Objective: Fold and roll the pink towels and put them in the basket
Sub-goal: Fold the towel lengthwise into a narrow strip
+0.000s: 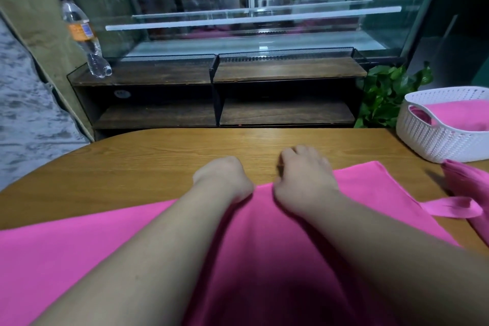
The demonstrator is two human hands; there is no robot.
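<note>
Towel on table, basket far right, shelf behind

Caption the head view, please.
Left hand and right hand grip the far edge of a pink towel on a wooden table.

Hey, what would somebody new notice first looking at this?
The bright pink towel spread over the near side of the wooden table, with the left hand and right hand gripping its far edge. At the right stands a white basket holding pink cloth.
</note>
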